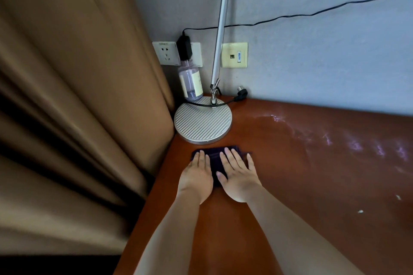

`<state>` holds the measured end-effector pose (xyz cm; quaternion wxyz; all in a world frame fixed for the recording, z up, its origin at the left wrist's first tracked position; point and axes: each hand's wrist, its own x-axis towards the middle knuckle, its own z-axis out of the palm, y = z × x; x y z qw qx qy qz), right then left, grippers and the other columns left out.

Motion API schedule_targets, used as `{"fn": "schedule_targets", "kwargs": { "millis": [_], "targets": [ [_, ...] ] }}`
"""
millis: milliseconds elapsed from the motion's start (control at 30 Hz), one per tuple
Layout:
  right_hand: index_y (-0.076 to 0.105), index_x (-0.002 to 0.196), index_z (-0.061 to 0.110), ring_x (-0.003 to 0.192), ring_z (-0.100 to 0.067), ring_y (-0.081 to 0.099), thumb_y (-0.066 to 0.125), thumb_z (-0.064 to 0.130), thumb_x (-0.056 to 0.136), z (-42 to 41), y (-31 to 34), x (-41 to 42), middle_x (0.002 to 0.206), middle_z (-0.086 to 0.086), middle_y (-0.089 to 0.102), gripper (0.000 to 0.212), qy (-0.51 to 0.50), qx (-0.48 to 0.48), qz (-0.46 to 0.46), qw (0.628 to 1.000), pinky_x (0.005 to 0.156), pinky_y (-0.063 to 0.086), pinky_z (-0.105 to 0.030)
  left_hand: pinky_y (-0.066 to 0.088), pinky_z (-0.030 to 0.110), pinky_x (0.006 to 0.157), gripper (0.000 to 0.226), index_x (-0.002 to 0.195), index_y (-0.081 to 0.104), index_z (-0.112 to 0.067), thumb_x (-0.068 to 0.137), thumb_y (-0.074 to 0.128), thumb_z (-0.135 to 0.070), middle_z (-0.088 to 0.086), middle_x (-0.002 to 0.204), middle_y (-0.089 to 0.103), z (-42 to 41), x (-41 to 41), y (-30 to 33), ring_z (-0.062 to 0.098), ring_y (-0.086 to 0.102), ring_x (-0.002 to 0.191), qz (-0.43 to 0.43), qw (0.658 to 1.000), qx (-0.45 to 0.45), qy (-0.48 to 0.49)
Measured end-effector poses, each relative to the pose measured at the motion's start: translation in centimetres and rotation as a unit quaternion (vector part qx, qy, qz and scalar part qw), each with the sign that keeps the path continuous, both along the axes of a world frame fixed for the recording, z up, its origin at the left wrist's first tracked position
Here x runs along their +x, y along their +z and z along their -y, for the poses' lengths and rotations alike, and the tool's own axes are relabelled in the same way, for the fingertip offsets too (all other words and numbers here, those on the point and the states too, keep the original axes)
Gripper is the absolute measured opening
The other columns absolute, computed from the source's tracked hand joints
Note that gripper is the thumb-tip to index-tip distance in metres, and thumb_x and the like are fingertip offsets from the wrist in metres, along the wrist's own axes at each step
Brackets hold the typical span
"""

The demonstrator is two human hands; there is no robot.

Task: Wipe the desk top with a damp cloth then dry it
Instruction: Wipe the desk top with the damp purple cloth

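While both palms are down flat, the left hand [196,176] and right hand [239,176] sit side by side on the cloth [215,158], fingers straight and only a little spread, pressing rather than pinching anything. The cloth's a dark navy-ish thing, folded into a small rectangle, mostly hidden under the hands, with its far edge poking out past the fingertips. It lies at the left end of the desk top [290,163], just in front of the lamp base [203,119], not quite touching it as far as I can tell.

The desk top is a reddish-brown glossy surface with shiny streaks off to the right and a couple of small white specks nearer the front right. The lamp base is round, silver and ribbed, with a thin pole [221,24] going up. Behind it stands a clear bottle [190,81] against a grey wall with sockets [166,52] and a black cable [290,15]. A tan curtain [78,96] fills the left.
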<state>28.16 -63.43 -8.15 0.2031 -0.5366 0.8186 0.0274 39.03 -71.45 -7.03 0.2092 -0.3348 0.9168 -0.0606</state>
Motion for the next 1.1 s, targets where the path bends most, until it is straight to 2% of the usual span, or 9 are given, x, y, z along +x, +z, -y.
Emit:
{"fn": "schedule_targets", "kwargs": {
  "millis": [167, 333, 533, 733, 1100],
  "targets": [
    [-0.017, 0.15, 0.022, 0.142, -0.008, -0.025, 0.006, 0.048, 0.101, -0.4, 0.1, -1.1, 0.156, 0.008, -0.025, 0.06, -0.012, 0.0, 0.002, 1.0, 0.115, -0.018, -0.044, 0.012, 0.036, 0.121, 0.057, 0.151, -0.008, 0.001, 0.106, 0.017, -0.024, 0.019, 0.16, -0.007, -0.1, -1.3, -0.1, 0.029, -0.003, 0.149, -0.002, 1.0, 0.003, -0.004],
    [-0.018, 0.15, 0.023, 0.143, -0.007, -0.023, 0.004, 0.048, 0.101, -3.0, 0.2, -3.3, 0.157, 0.009, -0.025, 0.059, -0.051, 0.008, -0.01, 0.999, 0.115, -0.017, -0.043, 0.008, 0.036, 0.121, 0.056, 0.151, -0.008, -0.001, 0.105, 0.014, -0.025, 0.017, 0.16, -0.01, -1.7, -3.8, -0.3, 0.027, -0.008, 0.149, -0.015, 0.998, 0.017, -0.052],
    [-0.019, 0.149, 0.024, 0.142, -0.006, -0.024, 0.004, 0.048, 0.101, -5.3, 0.0, -4.5, 0.156, 0.01, -0.025, 0.059, -0.078, 0.004, -0.011, 0.997, 0.115, -0.017, -0.043, 0.001, 0.034, 0.122, 0.056, 0.152, -0.009, -0.005, 0.105, 0.009, -0.031, 0.011, 0.161, -0.012, -3.1, -4.7, -0.9, 0.021, -0.013, 0.148, -0.065, 0.994, 0.048, -0.068],
    [-0.018, 0.149, 0.024, 0.143, -0.006, -0.024, 0.005, 0.046, 0.101, -4.9, -0.2, -6.7, 0.156, 0.01, -0.025, 0.058, -0.08, -0.005, -0.022, 0.997, 0.117, -0.015, -0.043, -0.005, 0.032, 0.121, 0.057, 0.151, -0.014, -0.009, 0.105, 0.007, -0.035, 0.006, 0.16, -0.018, -2.8, -6.4, -1.3, 0.017, -0.018, 0.147, -0.102, 0.991, 0.072, -0.056],
    [-0.015, 0.151, 0.025, 0.144, -0.007, -0.022, 0.008, 0.046, 0.102, -1.1, -0.7, -14.4, 0.158, 0.009, -0.022, 0.058, -0.121, -0.019, -0.019, 0.992, 0.116, -0.015, -0.043, -0.003, 0.034, 0.121, 0.057, 0.153, -0.008, -0.009, 0.104, 0.013, -0.03, 0.007, 0.161, -0.014, 1.1, -15.9, -1.3, 0.018, -0.015, 0.148, -0.114, 0.988, 0.092, -0.04]
  ]
}}
